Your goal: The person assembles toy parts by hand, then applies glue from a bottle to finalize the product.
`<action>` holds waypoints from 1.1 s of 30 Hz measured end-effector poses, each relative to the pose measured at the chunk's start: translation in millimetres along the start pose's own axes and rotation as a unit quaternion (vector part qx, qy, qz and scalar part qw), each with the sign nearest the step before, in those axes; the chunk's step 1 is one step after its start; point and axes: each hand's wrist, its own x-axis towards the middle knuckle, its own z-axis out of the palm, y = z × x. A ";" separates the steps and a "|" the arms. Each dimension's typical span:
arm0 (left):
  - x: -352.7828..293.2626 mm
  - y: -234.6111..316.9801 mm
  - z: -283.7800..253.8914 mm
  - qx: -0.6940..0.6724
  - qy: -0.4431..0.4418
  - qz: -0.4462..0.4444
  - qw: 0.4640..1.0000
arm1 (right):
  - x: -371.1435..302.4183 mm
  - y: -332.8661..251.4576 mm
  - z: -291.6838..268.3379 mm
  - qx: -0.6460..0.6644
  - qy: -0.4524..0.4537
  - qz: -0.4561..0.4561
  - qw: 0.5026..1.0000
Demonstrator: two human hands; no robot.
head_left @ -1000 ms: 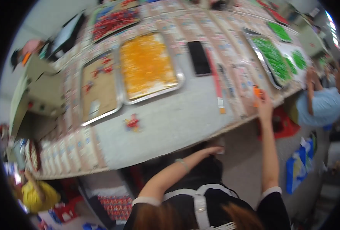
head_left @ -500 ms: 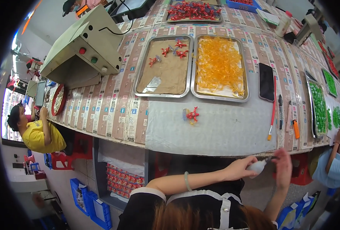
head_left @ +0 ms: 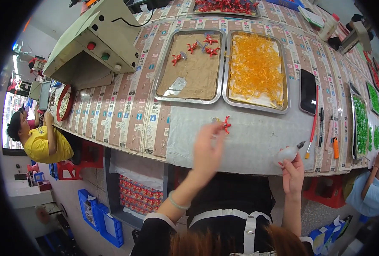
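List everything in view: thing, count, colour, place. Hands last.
Table: one, brown-and-white patterned, centre
Loose figure: one, red, on grey sheet
Squeeze bottle: one, whitish, in right hand
Figures: four, red, in left tray
Translucent pieces: many, yellow-orange, in right tray
Phone: one, black, right of trays
Brush: one, red-handled, beside phone
Pen: one, black, right of brush
Lighter-like item: one, orange, right of pen
Small pieces: many, green, far right
Heaped figures: many, red, top
Machine: one, beige, upper left
Crates: several, blue, lower left
Stools: several, red, below table
Co-workers: at least two, yellow and light-blue tops, both sides
Left hand: one, bare, blurred, at loose figure
Right hand: one, bare, around squeeze bottle
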 end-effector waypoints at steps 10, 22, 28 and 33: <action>28.3 -30.7 -1.8 0.182 -0.031 -0.041 0.982 | 8.1 9.4 13.1 -0.007 0.054 -0.033 0.998; -17.3 0.1 32.2 -0.396 -0.082 -0.211 0.890 | -2.2 19.7 58.0 0.217 -0.175 0.094 0.956; -23.7 1.0 42.7 -0.407 -0.100 -0.199 0.886 | -3.6 23.2 50.6 0.199 -0.169 0.089 0.961; -21.9 1.2 34.8 -0.406 -0.141 -0.159 0.889 | -2.0 23.6 48.4 0.082 -0.166 0.056 0.981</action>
